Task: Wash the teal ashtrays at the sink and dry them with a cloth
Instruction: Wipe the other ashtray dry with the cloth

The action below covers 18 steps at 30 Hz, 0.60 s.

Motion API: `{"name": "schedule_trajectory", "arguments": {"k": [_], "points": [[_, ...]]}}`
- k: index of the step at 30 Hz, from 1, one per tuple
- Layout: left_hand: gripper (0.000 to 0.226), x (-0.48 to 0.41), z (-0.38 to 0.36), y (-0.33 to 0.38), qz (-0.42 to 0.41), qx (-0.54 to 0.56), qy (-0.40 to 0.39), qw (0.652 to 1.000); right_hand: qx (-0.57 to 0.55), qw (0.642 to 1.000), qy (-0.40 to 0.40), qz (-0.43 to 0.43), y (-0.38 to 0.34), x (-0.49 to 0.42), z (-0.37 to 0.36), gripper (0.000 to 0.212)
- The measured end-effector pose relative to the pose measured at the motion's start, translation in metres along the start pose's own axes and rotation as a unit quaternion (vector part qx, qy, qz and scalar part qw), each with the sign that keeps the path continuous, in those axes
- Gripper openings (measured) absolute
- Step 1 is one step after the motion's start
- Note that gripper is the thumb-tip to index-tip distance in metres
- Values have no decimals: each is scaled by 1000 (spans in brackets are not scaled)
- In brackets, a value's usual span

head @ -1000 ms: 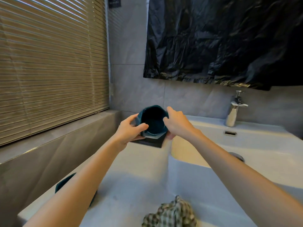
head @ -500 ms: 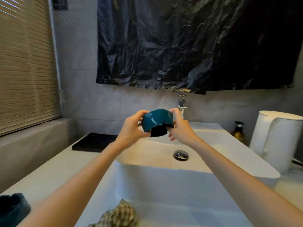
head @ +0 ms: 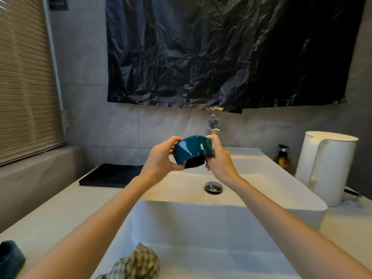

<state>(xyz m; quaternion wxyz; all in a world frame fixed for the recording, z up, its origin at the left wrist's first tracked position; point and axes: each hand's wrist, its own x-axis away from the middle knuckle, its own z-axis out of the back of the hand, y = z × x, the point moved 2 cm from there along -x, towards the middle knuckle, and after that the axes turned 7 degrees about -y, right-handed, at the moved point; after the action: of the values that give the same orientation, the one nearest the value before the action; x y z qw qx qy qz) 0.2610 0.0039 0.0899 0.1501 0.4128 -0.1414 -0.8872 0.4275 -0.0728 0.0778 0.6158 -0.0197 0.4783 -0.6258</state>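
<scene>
Saw a checked cloth [head: 136,264] bunched at the very bottom of the view, against the near outer wall of the white sink [head: 181,228]. Noted a dark teal item [head: 10,258] at the near left corner of the pale counter [head: 60,214], cut off by the frame edge and too little shown to name for certain. Had both bare forearms stretched forward over the sink's near rim.

Held the teal ashtray [head: 191,150] in the air over the basin, clear of its floor and of the round metal drain stopper [head: 213,186] below. Gripped its left side with the left hand [head: 161,158], thumb on the glossy outer face and fingers curled behind. Pinched its right end with the right hand [head: 219,160], fingers curled round the edge. Held it tipped, with the faceted outer wall toward the camera and a dark patch showing under the lower edge. Could not tell opening from base there, nor wet from dry on the glaze.

Spotted a flat black tray [head: 110,175] on the counter just left of the sink, toward the back. Made out a chrome faucet [head: 214,123] at the back rim, directly behind the ashtray. Found an amber pump bottle [head: 282,158] at the right rear, beside a tall white jug [head: 326,168] with a handle. Took in grey wall tiles [head: 90,117] behind, a crumpled black plastic sheet [head: 221,53] hung above the faucet, and slatted blinds [head: 26,77] on the left.
</scene>
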Motion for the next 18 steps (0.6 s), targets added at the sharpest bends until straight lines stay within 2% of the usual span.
{"name": "schedule_trajectory", "arguments": {"k": [2, 6, 8, 10, 12, 14, 16, 18], "points": [[51, 2, 3, -2, 52, 70, 10, 996, -21, 1000, -14, -17, -6, -2, 2, 30], [39, 12, 13, -9, 158, 133, 22, 978, -23, 997, -53, -52, -18, -4, -2, 35], [31, 20, 19, -17, 240, 205, 24, 949, -29, 994, -78, -73, -23, -2, -8, 36], [23, 32, 25, -24, 325, 291, 32, 899, -45, 992, -78, -84, -30, 5, -14, 32], [25, 46, 33, -31, 378, 322, 46, 867, -37, 996, -39, -65, -41, 17, -19, 23], [30, 59, 42, -37, 408, 332, 60, 848, -51, 998, -25, -35, -54, 32, -25, 14], [33, 70, 49, -40, 419, 350, 78, 834, -83, 993, -85, -7, -68, 52, -37, 9], [34, 81, 55, -42, 420, 351, 92, 832, -83, 979, -184, 24, -79, 74, -58, 6]]}}
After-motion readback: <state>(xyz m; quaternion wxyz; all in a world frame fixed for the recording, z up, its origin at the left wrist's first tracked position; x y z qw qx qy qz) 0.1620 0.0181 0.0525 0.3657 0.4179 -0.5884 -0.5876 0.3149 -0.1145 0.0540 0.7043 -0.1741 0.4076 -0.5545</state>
